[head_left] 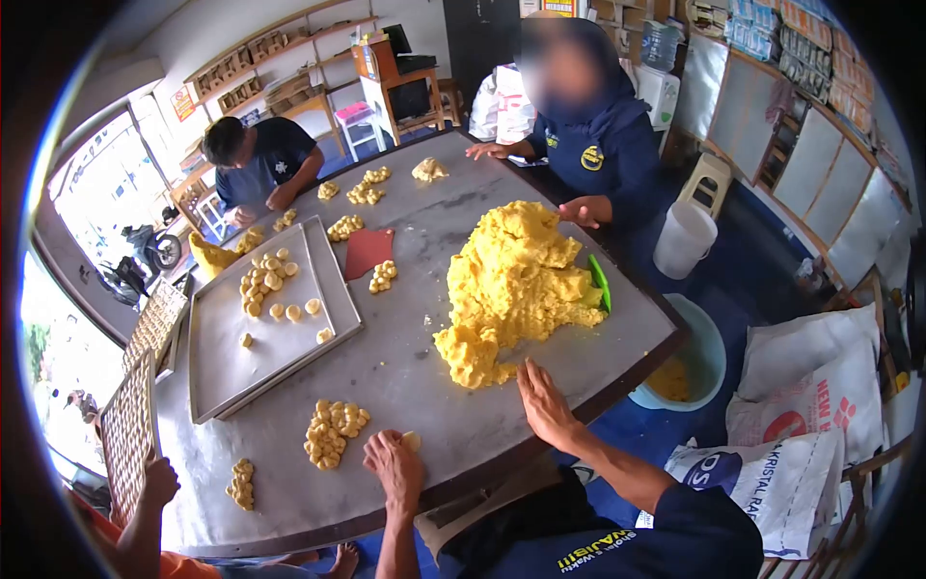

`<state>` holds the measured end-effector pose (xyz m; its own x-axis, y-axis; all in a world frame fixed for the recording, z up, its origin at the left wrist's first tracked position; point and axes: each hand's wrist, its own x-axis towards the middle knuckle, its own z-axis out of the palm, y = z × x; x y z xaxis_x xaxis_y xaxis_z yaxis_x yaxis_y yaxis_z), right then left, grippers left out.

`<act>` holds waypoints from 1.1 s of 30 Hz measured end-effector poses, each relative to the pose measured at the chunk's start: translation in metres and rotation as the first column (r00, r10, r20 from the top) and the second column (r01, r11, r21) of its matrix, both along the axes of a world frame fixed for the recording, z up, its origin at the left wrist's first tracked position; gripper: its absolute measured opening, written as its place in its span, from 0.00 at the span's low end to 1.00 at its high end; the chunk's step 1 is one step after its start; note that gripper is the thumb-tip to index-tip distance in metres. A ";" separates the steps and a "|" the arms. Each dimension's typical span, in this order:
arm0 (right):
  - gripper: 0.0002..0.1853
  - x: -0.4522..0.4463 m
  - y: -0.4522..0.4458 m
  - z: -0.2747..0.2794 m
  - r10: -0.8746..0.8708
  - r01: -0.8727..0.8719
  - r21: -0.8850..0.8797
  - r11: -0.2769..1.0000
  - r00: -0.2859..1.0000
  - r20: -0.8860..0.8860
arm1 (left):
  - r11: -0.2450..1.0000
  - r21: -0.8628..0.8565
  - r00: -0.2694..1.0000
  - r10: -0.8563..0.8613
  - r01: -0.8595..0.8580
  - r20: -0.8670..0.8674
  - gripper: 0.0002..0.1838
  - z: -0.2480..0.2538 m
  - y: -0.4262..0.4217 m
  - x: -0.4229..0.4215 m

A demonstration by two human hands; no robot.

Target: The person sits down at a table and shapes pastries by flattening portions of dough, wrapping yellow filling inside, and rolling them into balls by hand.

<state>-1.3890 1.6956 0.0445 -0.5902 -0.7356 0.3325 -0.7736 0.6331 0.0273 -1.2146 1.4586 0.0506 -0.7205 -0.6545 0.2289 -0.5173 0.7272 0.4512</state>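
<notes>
My left hand (pixel 394 470) rests on the table with its fingers curled. A small round piece of dough (pixel 412 441) shows at its thumb side, partly covered by the fingers. Flat on the metal tabletop (pixel 424 280), my right hand (pixel 546 400) lies with fingers stretched out, by the lower edge of a big mound of yellow dough (pixel 516 275). A green plastic scraper (pixel 600 284) leans against the mound's right side. Left of my left hand are a cluster of small dough balls (pixel 334 431) and a smaller cluster (pixel 241 484).
Metal trays (pixel 222 372) hold dough balls at the left. Across the table stands a person in dark clothes (pixel 593 145); another (pixel 260 159) bends over the far left. A person's hand (pixel 159 478) holds a filled tray (pixel 130 434). A blue tub (pixel 709 347) and sacks (pixel 810 386) are right.
</notes>
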 end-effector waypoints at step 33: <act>0.16 0.065 -0.100 0.047 0.517 -0.137 -0.584 0.800 0.650 0.557 | 0.839 0.419 0.905 -0.183 0.348 -0.385 0.15 0.002 0.024 -0.024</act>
<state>-1.3236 1.5960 0.0917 -0.5317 -0.7932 0.2970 -0.6094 0.1148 -0.7845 -1.2390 1.4826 0.0527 -0.8234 -0.5342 0.1913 -0.1037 0.4732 0.8748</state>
